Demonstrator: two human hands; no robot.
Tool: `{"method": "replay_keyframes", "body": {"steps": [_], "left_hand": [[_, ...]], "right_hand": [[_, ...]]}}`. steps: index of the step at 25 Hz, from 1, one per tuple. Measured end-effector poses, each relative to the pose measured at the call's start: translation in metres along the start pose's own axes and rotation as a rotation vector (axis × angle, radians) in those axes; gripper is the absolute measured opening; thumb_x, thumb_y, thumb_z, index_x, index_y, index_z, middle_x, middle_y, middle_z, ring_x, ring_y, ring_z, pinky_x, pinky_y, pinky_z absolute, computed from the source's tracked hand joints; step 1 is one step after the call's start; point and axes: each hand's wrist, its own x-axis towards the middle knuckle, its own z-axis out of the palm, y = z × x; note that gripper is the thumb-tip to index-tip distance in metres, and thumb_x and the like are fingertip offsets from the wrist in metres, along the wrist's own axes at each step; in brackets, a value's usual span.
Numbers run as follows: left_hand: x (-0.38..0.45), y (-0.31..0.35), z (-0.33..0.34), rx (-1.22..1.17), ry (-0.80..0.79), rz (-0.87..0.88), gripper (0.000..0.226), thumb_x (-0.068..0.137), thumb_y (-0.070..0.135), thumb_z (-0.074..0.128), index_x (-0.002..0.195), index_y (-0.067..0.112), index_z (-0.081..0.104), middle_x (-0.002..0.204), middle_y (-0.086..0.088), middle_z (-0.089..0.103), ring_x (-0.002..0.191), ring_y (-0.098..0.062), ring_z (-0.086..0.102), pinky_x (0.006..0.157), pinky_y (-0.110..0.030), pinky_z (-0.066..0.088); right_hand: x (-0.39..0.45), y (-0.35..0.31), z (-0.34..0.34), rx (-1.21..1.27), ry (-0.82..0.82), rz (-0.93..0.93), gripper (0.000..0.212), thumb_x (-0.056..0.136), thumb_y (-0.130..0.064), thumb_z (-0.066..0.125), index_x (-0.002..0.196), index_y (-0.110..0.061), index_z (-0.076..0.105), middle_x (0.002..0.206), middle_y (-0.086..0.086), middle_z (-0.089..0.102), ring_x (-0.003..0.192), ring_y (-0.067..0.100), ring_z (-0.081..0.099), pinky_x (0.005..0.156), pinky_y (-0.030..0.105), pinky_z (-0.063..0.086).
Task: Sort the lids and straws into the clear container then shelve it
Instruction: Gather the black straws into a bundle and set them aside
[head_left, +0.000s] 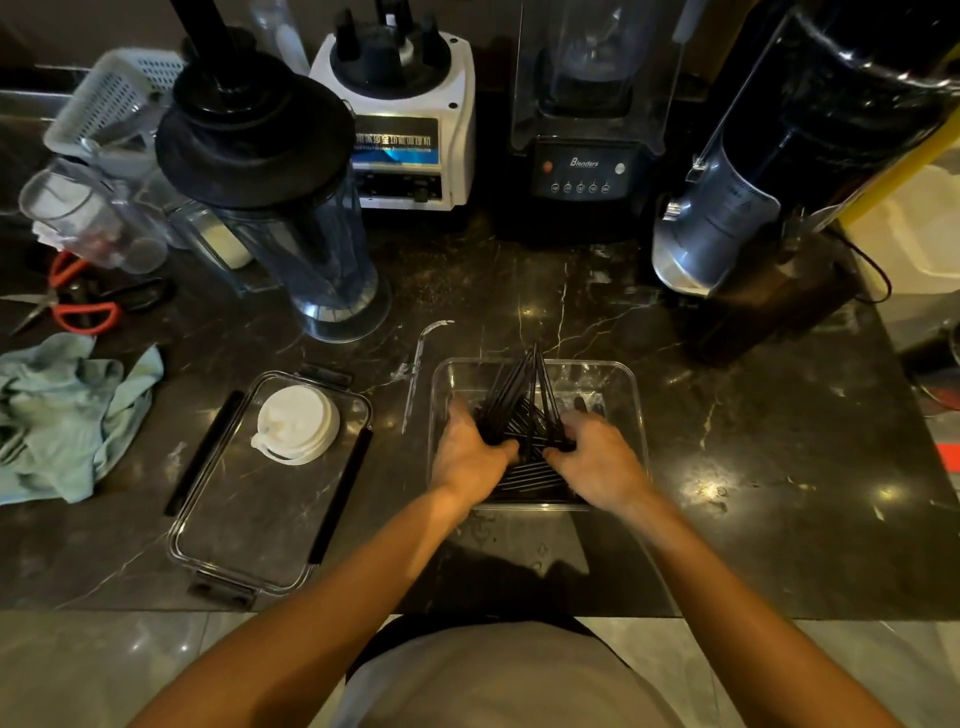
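A clear square container (621, 379) sits on the dark marble counter in front of me. Inside it lie several black straws (524, 395); some fan upward toward the far rim, others lie flat along the near side. My left hand (470, 457) and my right hand (597, 460) are both inside the container, each gripping a bundle of the black straws near their lower ends. A stack of white cup lids (297, 423) rests on the container's clear lid (249, 519), which lies flat to the left with black latches along its sides.
Blender jug (291, 218), white blender base (405, 119), black blender (587, 119) and a dark grinder (769, 171) line the back. Red-handled scissors (83, 306), clear cups (83, 218) and a pale green cloth (67, 415) lie at left. A clear plastic strip (418, 364) lies beside the container.
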Motion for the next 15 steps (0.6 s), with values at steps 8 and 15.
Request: {"method": "replay_keyframes", "body": {"steps": [8,15], "left_hand": [[0.016,0.009,0.005,0.037,-0.174,0.058,0.031,0.094,0.018,0.072,0.124,0.021,0.067,0.113,0.006,0.074,0.111,-0.012,0.068,0.100,-0.034,0.053],[0.021,0.014,0.002,-0.196,-0.232,-0.070,0.020,0.096,0.019,0.070,0.114,0.012,0.072,0.103,-0.004,0.079,0.095,-0.016,0.076,0.073,-0.020,0.059]], "right_hand": [[0.009,0.006,0.002,-0.160,-0.075,-0.117,0.026,0.093,-0.019,0.071,0.118,-0.023,0.066,0.117,-0.002,0.055,0.108,0.013,0.055,0.092,0.028,0.046],[0.016,0.006,0.006,-0.070,-0.169,-0.113,0.023,0.093,-0.019,0.074,0.116,-0.018,0.070,0.103,-0.003,0.070,0.094,0.013,0.069,0.088,0.041,0.059]]}}
